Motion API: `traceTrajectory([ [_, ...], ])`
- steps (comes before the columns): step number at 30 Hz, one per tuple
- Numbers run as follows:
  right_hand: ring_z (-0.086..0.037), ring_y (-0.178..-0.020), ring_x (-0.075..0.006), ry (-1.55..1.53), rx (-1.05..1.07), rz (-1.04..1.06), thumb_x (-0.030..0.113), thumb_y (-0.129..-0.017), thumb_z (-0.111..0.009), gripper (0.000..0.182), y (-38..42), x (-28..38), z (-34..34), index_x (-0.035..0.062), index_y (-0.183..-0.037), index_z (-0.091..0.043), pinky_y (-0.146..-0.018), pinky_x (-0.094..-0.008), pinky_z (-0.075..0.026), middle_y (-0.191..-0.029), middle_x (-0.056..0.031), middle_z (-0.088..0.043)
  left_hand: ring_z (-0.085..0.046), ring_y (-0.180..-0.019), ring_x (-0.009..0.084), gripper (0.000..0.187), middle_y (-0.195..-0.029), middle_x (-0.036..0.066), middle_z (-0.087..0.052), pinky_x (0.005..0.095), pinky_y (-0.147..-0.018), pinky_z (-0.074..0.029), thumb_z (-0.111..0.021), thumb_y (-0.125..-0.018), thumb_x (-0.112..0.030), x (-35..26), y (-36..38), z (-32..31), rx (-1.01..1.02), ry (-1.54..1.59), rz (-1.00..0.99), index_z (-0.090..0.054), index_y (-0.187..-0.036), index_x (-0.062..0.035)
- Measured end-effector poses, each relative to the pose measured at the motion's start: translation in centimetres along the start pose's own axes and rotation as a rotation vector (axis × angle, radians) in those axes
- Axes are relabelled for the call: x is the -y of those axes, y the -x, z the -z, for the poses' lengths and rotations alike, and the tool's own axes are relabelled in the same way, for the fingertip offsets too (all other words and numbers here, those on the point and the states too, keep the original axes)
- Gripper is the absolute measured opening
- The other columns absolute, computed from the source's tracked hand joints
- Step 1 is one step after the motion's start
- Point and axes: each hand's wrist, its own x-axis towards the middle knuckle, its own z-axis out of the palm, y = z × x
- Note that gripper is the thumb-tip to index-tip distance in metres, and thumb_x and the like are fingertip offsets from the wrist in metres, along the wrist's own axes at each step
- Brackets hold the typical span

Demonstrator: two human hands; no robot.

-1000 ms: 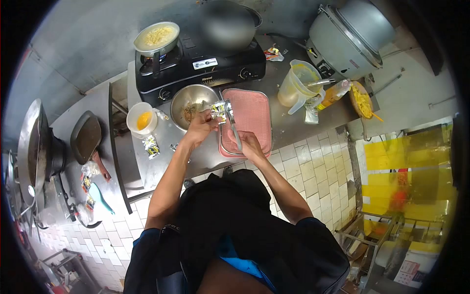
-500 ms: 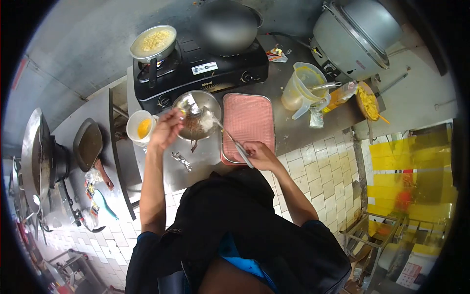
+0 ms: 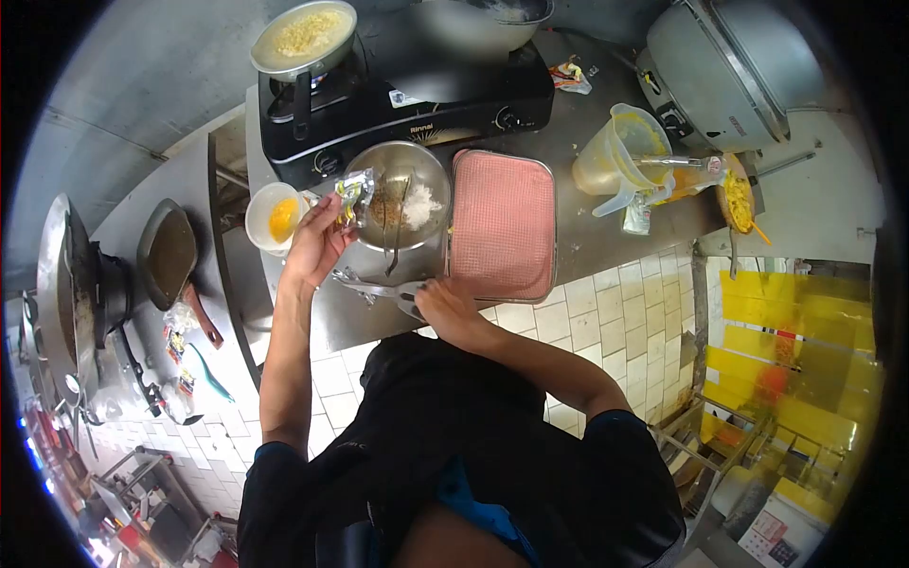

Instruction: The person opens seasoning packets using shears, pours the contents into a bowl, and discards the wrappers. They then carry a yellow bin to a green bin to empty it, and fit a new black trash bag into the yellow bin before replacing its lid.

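Observation:
A small silver foil packet (image 3: 354, 194) is pinched in my left hand (image 3: 318, 241), over the left rim of a metal bowl (image 3: 431, 170). White powder (image 3: 419, 205) and brown seasoning lie in the bowl, with a dark thin utensil (image 3: 393, 256) leaning inside it. Below the bowl, my right hand (image 3: 448, 309) is closed around the handle of a metal utensil (image 3: 365, 287), whose far end lies near the counter's foil scrap. Right of the bowl is a tray of pink meat (image 3: 502, 222). A white cup with egg yolk (image 3: 282, 220) stands left of my left hand.
A black gas stove (image 3: 417, 118) stands behind the bowl, with a pan (image 3: 305, 43) of pale food on its left burner. To the right are a plastic jug (image 3: 615, 156), a large cooker (image 3: 729, 76) and a bowl of yellow food (image 3: 737, 201). A pan (image 3: 169, 257) sits at left.
My right hand has moved left, taking the metal utensil out of the bowl to the counter's front. My left hand now shows the foil packet more plainly. The view has shifted.

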Motion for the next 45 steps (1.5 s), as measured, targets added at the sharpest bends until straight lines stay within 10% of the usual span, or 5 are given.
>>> traceTrajectory([
  [11, -0.068, -0.065, -0.0277, -0.917, -0.667, -0.269, 0.021, -0.089, -0.065, 0.022, -5.9, 0.9, 6.6, -0.0013, -0.091, -0.068, -0.061, -0.0373, -0.053, -0.077, -0.0183, -0.069, -0.051, -0.066, 0.0051, 0.015, -0.089, -0.001, -0.061, 0.0202, -0.058, -0.042, -0.053, -0.099, -0.015, 3.0, -0.5, -2.5, -0.040, -0.227, -0.037, -0.057, -0.110, -0.0050],
  [15, -0.066, -0.062, -0.0206, -0.718, -0.484, -0.303, 0.014, -0.089, -0.065, 0.015, -7.1, -2.6, 6.7, -0.0004, -0.092, -0.068, -0.058, -0.0324, -0.049, -0.072, -0.0167, -0.067, -0.052, -0.066, 0.0067, 0.014, -0.086, 0.000, -0.061, 0.0228, -0.058, -0.041, -0.053, -0.099, -0.015, 3.9, -2.7, -0.4, 0.008, -0.332, -0.041, -0.058, -0.104, -0.0026],
  [18, -0.067, -0.064, -0.0267, -0.430, -0.633, -0.279, 0.008, -0.085, -0.065, 0.008, -6.6, -5.5, 6.0, 0.0014, -0.089, -0.068, -0.060, -0.0367, -0.049, -0.074, -0.0169, -0.067, -0.062, -0.068, 0.0202, 0.021, -0.071, 0.009, -0.064, 0.0326, -0.063, -0.047, -0.061, -0.094, -0.020, 2.9, -4.1, 0.0, -0.065, -1.183, -0.428, -0.063, -0.090, 0.0003],
  [25, -0.067, -0.062, -0.0229, -0.408, -0.657, -0.337, 0.013, -0.087, -0.067, 0.014, -3.9, -7.5, 8.3, -0.0003, -0.086, -0.066, -0.060, -0.0356, -0.050, -0.072, -0.0147, -0.068, -0.065, -0.087, 0.0377, 0.019, -0.094, 0.018, -0.070, 0.0402, -0.078, -0.052, -0.063, -0.085, -0.016, 1.1, -6.7, -1.6, 0.144, -1.600, -0.967, -0.070, -0.098, -0.0032],
  [45, -0.064, -0.081, -0.0330, -0.299, -0.663, -0.065, 0.011, -0.075, -0.073, 0.018, -8.6, -5.8, 7.2, 0.0030, -0.089, -0.065, -0.073, -0.0411, -0.049, -0.081, -0.0164, -0.064, -0.063, -0.081, 0.0249, 0.020, -0.085, 0.009, -0.070, 0.0361, -0.083, -0.046, -0.077, -0.075, -0.019, 3.5, -7.5, -2.2, 0.132, -1.305, -0.682, -0.076, -0.095, -0.0146],
])
